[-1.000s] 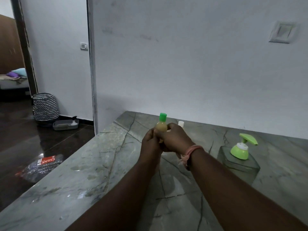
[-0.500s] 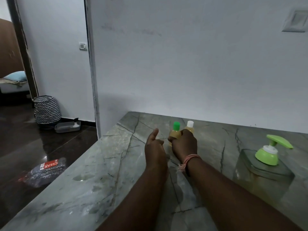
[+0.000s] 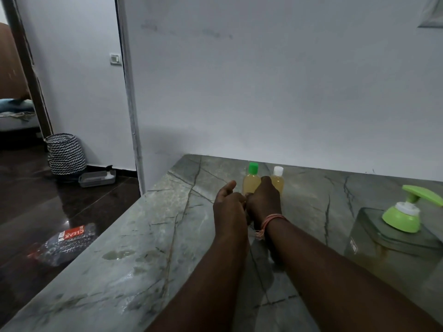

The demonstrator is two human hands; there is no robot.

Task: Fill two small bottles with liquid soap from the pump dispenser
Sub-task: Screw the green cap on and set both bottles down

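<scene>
Two capped bottles, the green-capped bottle [image 3: 251, 182] and the white-capped bottle [image 3: 277, 179], stand upright side by side on the worktop [image 3: 153, 236] just beyond the fingers, both holding yellow soap and so apparently filled. The right hand [image 3: 263, 202] reaches between them, seemingly steadying them; whether its fingers pinch anything cannot be told. The left hand [image 3: 229, 204] hovers loosely curled, empty. The pump dispenser [image 3: 402, 216] sits well to the right.

Bare forearms — pink thread wristband [image 3: 272, 220]
</scene>
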